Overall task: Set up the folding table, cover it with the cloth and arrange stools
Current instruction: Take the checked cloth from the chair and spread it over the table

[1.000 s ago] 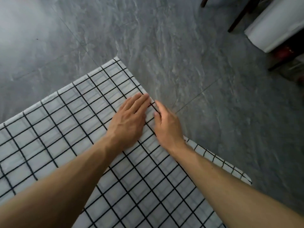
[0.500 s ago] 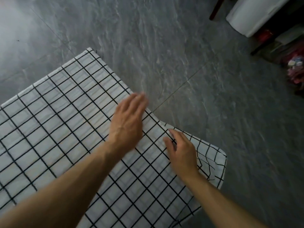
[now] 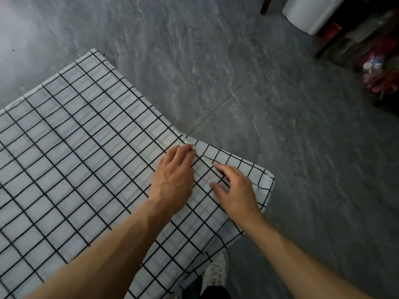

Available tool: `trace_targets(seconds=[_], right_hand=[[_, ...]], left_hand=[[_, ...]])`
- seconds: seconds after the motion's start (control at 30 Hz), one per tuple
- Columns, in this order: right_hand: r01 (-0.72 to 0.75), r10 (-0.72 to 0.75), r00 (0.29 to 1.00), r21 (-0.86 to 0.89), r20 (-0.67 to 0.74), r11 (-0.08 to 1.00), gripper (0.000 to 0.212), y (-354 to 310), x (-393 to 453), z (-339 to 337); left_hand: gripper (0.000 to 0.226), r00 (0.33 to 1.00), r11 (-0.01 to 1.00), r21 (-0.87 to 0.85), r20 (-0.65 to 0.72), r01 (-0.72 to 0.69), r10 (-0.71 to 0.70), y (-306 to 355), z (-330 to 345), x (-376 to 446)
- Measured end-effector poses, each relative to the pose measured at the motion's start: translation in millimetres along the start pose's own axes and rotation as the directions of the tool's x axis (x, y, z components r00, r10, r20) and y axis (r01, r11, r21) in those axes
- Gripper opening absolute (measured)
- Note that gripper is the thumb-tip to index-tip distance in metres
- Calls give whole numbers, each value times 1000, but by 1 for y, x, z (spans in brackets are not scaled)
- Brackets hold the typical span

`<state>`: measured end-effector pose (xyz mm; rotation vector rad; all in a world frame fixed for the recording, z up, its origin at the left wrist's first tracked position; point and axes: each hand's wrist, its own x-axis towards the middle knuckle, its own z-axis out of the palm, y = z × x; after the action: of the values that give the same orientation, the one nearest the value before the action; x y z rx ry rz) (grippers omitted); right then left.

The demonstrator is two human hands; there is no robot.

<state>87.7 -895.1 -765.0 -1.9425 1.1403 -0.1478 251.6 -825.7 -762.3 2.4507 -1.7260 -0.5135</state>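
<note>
Both hands have shifted toward the near right corner since half a second ago. I see left hand (image 3: 172,178) flat, fingers straight, pressing the checked cloth (image 3: 71,147). Right hand (image 3: 235,190) grip loose, fingers spread, fingertips touching cloth, holding nothing. Cloth covers the surface, draping over its edge. Shoe (image 3: 214,275) on grey floor (image 3: 216,61) below.

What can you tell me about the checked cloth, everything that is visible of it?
The cloth is white with a thin black grid and looks like woven fabric. It lies spread over a flat raised surface; its right edge hangs over the side, slightly creased. The left hand rests flat on it near that edge; the right hand touches it with loosely spread fingers.
</note>
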Motion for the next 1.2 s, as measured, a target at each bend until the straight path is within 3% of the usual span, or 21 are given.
trace_targets(seconds=[0.2, 0.37, 0.43, 0.57, 0.67, 0.8, 0.93, 1.1, 1.13, 1.2], right_hand=[[-73, 76, 994, 36, -73, 997, 42, 39, -39, -21], [-137, 137, 991, 20, 1, 990, 72, 60, -62, -33], [-137, 137, 991, -54, 2, 989, 78, 69, -72, -36], [-207, 194, 970, -82, -143, 975, 73, 83, -87, -39], [-389, 404, 901, 117, -157, 914, 76, 83, -88, -37], [-509, 617, 782, 485, -85, 711, 66, 86, -77, -29], [-492, 671, 735, 607, -95, 624, 62, 87, -68, -30], [-487, 782, 624, 777, -9, 398, 59, 99, -63, -41], [-505, 804, 594, 766, -27, 398, 55, 103, -63, -44], [-577, 818, 557, 643, -142, 504, 46, 110, -64, -48]], left_hand=[[53, 998, 999, -28, -44, 36, -37, 8, 4, -4], [62, 992, 990, -124, -103, 60, -73, 23, -1, -8], [60, 993, 991, -135, -119, -18, 2, 39, -1, -16], [47, 981, 973, -120, -30, -196, 193, 76, 10, -36], [49, 976, 973, -95, 49, -209, 214, 91, 15, -43], [55, 970, 978, -42, 128, -204, 208, 93, 20, -43], [54, 973, 981, -71, 135, -179, 187, 92, 21, -43], [55, 974, 984, -71, 148, -164, 173, 93, 21, -43], [56, 974, 985, -69, 153, -161, 169, 93, 21, -43], [56, 972, 985, -65, 165, -157, 165, 94, 21, -43]])
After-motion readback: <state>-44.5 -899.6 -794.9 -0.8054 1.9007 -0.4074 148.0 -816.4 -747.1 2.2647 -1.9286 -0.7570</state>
